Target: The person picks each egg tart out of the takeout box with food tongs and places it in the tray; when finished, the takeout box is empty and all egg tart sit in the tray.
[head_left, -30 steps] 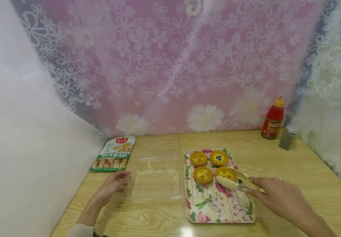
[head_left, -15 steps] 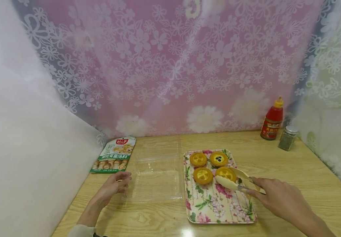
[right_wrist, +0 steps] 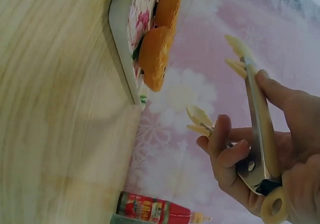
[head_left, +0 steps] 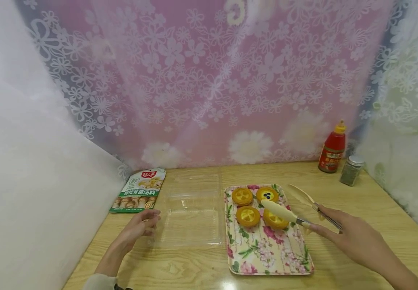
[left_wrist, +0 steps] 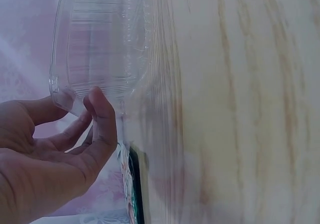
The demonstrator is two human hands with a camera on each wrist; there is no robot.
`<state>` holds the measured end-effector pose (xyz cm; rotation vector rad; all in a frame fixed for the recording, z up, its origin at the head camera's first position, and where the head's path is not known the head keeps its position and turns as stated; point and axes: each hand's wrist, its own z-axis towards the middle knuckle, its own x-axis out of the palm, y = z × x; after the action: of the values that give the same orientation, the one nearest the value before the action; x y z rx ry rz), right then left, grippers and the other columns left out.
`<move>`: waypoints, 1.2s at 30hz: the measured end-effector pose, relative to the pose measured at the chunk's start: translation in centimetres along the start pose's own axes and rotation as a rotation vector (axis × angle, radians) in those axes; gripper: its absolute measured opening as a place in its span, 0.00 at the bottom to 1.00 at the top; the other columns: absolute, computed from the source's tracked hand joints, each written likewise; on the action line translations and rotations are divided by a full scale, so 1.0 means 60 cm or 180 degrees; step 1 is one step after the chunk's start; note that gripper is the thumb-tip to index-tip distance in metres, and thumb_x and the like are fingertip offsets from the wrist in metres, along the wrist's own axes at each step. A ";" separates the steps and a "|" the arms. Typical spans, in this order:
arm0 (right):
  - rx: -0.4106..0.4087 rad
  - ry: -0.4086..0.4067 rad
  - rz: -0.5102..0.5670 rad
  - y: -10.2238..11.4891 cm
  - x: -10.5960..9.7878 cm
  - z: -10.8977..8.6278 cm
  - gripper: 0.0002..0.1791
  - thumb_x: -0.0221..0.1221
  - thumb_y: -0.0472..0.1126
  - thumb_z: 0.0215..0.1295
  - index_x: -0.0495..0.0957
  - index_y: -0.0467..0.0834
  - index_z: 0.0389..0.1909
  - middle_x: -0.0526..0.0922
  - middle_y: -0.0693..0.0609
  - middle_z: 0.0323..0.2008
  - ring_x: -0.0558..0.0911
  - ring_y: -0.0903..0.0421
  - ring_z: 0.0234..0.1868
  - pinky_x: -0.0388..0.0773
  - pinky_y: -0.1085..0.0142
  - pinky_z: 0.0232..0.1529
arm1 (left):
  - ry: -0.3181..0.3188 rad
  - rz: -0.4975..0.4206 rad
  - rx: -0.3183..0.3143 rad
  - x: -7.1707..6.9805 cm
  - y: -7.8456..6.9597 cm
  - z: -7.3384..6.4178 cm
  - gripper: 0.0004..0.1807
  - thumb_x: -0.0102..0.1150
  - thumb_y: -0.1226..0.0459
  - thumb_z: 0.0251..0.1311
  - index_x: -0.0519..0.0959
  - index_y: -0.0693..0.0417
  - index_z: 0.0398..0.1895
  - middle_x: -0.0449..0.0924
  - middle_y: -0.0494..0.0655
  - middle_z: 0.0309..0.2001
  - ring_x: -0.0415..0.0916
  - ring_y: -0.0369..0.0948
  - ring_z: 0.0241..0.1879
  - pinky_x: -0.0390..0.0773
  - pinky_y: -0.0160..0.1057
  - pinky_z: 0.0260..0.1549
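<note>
My right hand (head_left: 354,237) grips metal tongs (head_left: 279,212) with pale yellow tips. The tongs are spread wide: one tip overlaps the near right egg tart (head_left: 275,222), the other stands right of the tray. Beside that tart sits another yellow-topped tart (head_left: 248,216); behind them are one like it (head_left: 242,196) and one topped with dark berries (head_left: 263,192). All lie on the flowered tray (head_left: 259,257). At the left side of a clear plastic box (head_left: 194,225), its lid lying back, my left hand (head_left: 134,231) has loosely bent fingers right at the rim.
A green-and-white food packet (head_left: 138,193) lies behind my left hand. At the back right stand a red sauce bottle (head_left: 332,155) with a yellow cap and a small spice jar (head_left: 351,171). Flowered curtains (head_left: 209,100) enclose the wooden table on three sides.
The tongs have spread apart from around the near right tart, their tips moving up and outward. My right hand has shifted slightly right; the left hand has stayed in place.
</note>
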<state>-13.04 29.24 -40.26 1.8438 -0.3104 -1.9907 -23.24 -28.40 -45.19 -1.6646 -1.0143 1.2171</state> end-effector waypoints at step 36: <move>0.0821 -0.0010 0.0817 -0.199 0.043 0.019 0.45 0.59 0.56 0.75 0.52 0.21 0.65 0.57 0.13 0.54 0.56 0.17 0.53 0.49 0.26 0.50 | -0.0059 0.0071 -0.0005 -0.001 -0.001 0.007 0.24 0.53 0.61 0.79 0.69 0.66 0.70 0.73 0.61 0.58 0.74 0.51 0.47 0.83 0.50 0.42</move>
<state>-16.01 38.65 -47.60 1.8411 -0.7956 -1.8456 -23.67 -28.36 -45.22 -1.6727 -1.0106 1.2488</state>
